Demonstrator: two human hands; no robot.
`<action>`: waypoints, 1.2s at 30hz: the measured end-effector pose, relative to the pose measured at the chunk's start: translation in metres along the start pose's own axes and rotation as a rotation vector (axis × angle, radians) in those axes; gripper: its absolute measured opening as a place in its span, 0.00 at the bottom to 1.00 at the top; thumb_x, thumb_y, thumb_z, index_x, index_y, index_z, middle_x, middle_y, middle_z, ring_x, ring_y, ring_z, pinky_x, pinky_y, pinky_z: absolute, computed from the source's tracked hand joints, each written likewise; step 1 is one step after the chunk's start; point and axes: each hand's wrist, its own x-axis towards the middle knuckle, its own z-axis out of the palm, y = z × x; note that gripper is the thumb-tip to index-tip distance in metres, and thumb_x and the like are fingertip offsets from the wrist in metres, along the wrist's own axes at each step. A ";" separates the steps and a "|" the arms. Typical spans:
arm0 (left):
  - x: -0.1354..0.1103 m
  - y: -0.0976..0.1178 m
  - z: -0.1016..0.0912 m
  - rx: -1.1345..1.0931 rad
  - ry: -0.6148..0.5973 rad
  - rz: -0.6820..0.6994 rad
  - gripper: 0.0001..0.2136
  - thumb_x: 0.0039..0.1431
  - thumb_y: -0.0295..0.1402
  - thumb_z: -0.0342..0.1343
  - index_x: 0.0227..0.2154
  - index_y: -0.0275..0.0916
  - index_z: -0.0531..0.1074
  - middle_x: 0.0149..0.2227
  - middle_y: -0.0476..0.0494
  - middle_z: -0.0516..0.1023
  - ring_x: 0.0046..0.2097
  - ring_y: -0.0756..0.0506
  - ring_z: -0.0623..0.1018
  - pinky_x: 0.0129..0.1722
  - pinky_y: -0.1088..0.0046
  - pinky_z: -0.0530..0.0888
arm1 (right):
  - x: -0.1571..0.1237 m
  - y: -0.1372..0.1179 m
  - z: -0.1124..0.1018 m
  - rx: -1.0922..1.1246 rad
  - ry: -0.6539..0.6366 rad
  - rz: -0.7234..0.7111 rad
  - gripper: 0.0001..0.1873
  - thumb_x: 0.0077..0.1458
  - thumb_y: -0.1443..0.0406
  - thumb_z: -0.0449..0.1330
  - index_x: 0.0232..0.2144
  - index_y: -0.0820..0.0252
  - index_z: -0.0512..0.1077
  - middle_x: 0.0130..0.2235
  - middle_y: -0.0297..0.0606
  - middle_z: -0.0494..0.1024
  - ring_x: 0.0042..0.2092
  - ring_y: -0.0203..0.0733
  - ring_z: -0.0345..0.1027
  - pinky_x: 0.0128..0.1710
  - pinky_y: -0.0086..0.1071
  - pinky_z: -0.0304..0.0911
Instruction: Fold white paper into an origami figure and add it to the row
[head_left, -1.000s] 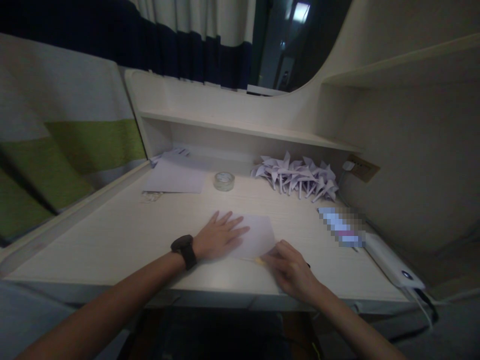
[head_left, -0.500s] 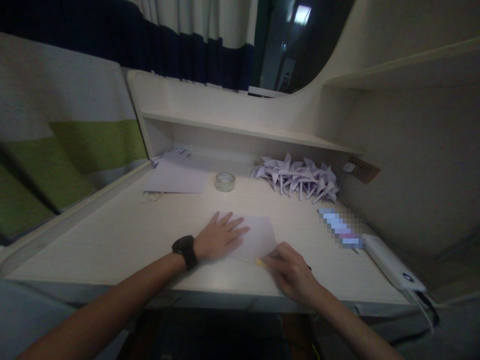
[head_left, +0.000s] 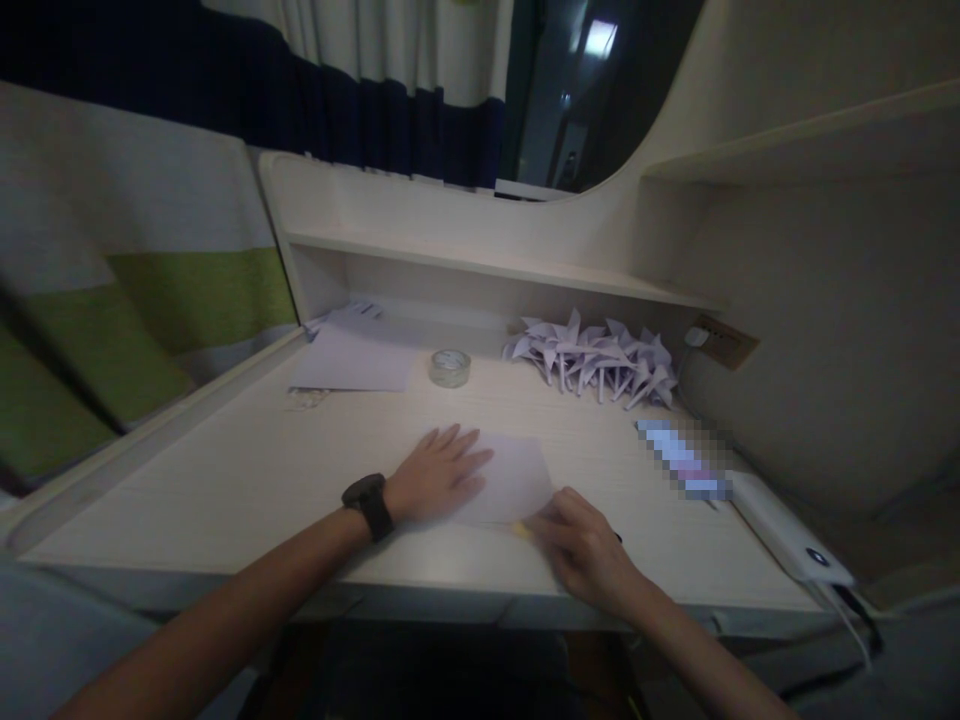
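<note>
A small sheet of white paper (head_left: 516,478) lies on the desk in front of me. My left hand (head_left: 436,476) is spread flat over the left part of the sheet, fingers apart, pressing it down. At the paper's lower right corner, my right hand (head_left: 586,548) is closed around a slim tool with a yellow end (head_left: 520,529). That end touches the sheet's near edge; a dark tip shows beyond the hand. The fingers hide the rest, so its exact kind is unclear.
A roll of clear tape (head_left: 450,369) stands beyond the sheet. Back left is a stack of white paper (head_left: 352,355); back right, a pile of paper pinwheels (head_left: 596,355). A blurred-out phone (head_left: 679,458) and a white power strip (head_left: 787,530) lie at right.
Both hands stay almost in place on the paper and tool. The yellow end shows slightly less beside my right fingers. The view has shifted a little.
</note>
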 end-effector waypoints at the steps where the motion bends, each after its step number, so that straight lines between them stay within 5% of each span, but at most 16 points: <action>1: 0.002 -0.002 -0.001 0.008 0.022 -0.030 0.25 0.66 0.49 0.37 0.62 0.50 0.58 0.66 0.40 0.55 0.65 0.34 0.56 0.60 0.50 0.54 | 0.000 0.000 0.000 0.001 0.001 0.002 0.17 0.55 0.74 0.52 0.42 0.60 0.76 0.35 0.45 0.71 0.38 0.46 0.63 0.34 0.37 0.60; 7: 0.011 -0.007 -0.001 0.116 0.110 -0.117 0.22 0.68 0.39 0.38 0.60 0.37 0.61 0.60 0.32 0.65 0.60 0.36 0.65 0.58 0.56 0.59 | -0.002 0.003 0.002 0.004 0.013 0.006 0.13 0.56 0.71 0.54 0.41 0.60 0.75 0.36 0.45 0.73 0.39 0.46 0.64 0.35 0.38 0.62; 16: 0.016 -0.001 -0.005 0.054 0.135 -0.072 0.22 0.61 0.29 0.45 0.58 0.39 0.62 0.52 0.38 0.73 0.52 0.39 0.70 0.51 0.58 0.64 | 0.002 -0.001 -0.006 -0.030 -0.165 -0.012 0.18 0.57 0.71 0.51 0.48 0.59 0.70 0.43 0.44 0.75 0.47 0.49 0.64 0.49 0.45 0.60; 23: 0.036 -0.006 -0.007 -0.138 0.111 -0.094 0.22 0.56 0.27 0.46 0.55 0.37 0.68 0.50 0.38 0.76 0.49 0.39 0.73 0.50 0.59 0.66 | 0.006 -0.004 -0.010 -0.066 -0.236 0.008 0.13 0.60 0.67 0.51 0.44 0.58 0.71 0.42 0.43 0.75 0.45 0.48 0.63 0.47 0.44 0.59; 29: 0.040 -0.008 -0.012 -0.454 0.147 -0.168 0.25 0.48 0.24 0.48 0.52 0.36 0.70 0.39 0.42 0.77 0.39 0.44 0.75 0.42 0.66 0.71 | 0.005 -0.006 -0.010 -0.101 -0.231 0.037 0.09 0.57 0.68 0.53 0.32 0.58 0.73 0.37 0.43 0.77 0.46 0.51 0.62 0.47 0.45 0.59; 36: 0.042 -0.001 -0.024 -0.471 0.225 -0.153 0.16 0.47 0.23 0.48 0.40 0.35 0.73 0.38 0.41 0.75 0.39 0.44 0.74 0.41 0.67 0.71 | 0.004 0.000 -0.007 -0.054 -0.133 0.009 0.10 0.57 0.70 0.53 0.31 0.57 0.74 0.33 0.41 0.77 0.43 0.48 0.66 0.48 0.44 0.61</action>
